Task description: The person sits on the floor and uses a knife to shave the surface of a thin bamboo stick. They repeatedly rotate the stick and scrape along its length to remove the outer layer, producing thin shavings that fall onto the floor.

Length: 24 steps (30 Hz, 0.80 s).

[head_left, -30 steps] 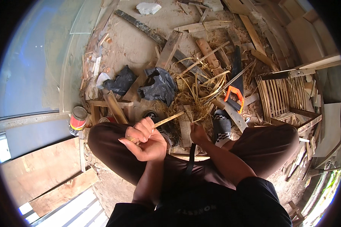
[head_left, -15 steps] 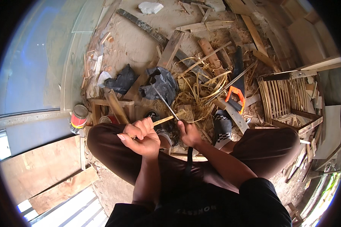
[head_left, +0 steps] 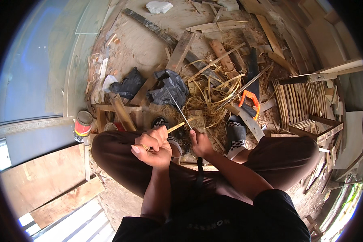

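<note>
Fingers of the left hand (head_left: 153, 146) curl tightly round the near end of a thin bamboo strip (head_left: 176, 128); the right hand (head_left: 200, 142) is closed on the handle of a long narrow knife (head_left: 180, 110), whose blade crosses the strip's far end. Both are held above the knees, near a pile of shavings (head_left: 213, 94). The strip looks light, springy and splintery, best gripped close to the cut.
</note>
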Motion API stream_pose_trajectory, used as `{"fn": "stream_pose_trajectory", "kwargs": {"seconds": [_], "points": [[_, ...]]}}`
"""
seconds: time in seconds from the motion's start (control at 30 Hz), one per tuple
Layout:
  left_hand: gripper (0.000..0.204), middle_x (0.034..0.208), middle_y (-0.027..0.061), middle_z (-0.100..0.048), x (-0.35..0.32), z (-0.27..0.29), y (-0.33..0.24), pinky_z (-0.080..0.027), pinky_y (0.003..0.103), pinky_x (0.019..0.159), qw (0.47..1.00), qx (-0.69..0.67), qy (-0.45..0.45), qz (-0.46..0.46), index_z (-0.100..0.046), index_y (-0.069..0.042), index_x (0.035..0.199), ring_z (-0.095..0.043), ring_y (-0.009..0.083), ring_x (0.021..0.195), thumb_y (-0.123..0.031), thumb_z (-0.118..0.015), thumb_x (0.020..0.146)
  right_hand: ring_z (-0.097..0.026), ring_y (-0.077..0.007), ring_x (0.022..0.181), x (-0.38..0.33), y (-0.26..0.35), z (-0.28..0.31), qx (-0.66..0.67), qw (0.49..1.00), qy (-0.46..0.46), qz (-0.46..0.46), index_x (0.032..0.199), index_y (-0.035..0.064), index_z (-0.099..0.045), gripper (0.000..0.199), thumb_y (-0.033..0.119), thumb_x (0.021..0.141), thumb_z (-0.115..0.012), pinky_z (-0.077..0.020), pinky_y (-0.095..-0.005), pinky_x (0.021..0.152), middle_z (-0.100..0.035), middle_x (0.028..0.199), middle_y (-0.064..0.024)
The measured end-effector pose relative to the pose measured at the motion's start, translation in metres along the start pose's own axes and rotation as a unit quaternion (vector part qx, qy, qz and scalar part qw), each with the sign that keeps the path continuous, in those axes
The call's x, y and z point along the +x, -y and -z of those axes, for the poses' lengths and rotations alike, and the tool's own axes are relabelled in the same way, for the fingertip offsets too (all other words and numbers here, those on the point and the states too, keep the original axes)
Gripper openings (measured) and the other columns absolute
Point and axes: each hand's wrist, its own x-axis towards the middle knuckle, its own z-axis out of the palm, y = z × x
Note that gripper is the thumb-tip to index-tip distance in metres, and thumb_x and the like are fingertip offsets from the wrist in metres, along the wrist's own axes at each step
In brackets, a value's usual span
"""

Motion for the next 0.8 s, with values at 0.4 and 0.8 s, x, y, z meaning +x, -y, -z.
{"fn": "stream_pose_trajectory", "kwargs": {"seconds": [0.4,0.8], "points": [[0.062,0.051,-0.0015,-0.025,0.005,0.002,-0.001,-0.022,0.031,0.057,0.994,-0.093,-0.061,0.000,-0.033,-0.012,0.063,-0.018,0.0129,0.052,-0.060,-0.030,0.104,-0.062,-0.0512,0.074,0.000,-0.026,-0.001,0.010,0.999,0.009,-0.052,0.099,-0.0015,-0.059,0.044,0.035,0.108,-0.036,-0.0471,-0.0571,0.066,-0.062,0.075,-0.0297],[0.068,0.050,0.0000,-0.031,0.002,-0.003,-0.007,-0.025,0.030,0.058,0.988,-0.142,-0.060,0.022,-0.035,-0.012,0.058,-0.023,0.0134,0.052,-0.062,-0.026,0.103,-0.059,-0.0550,0.087,0.002,-0.045,-0.014,0.043,0.991,0.003,-0.127,0.100,-0.0056,-0.062,0.060,0.045,0.108,-0.030,-0.0449,-0.0578,0.076,-0.062,0.080,-0.0328]]}}
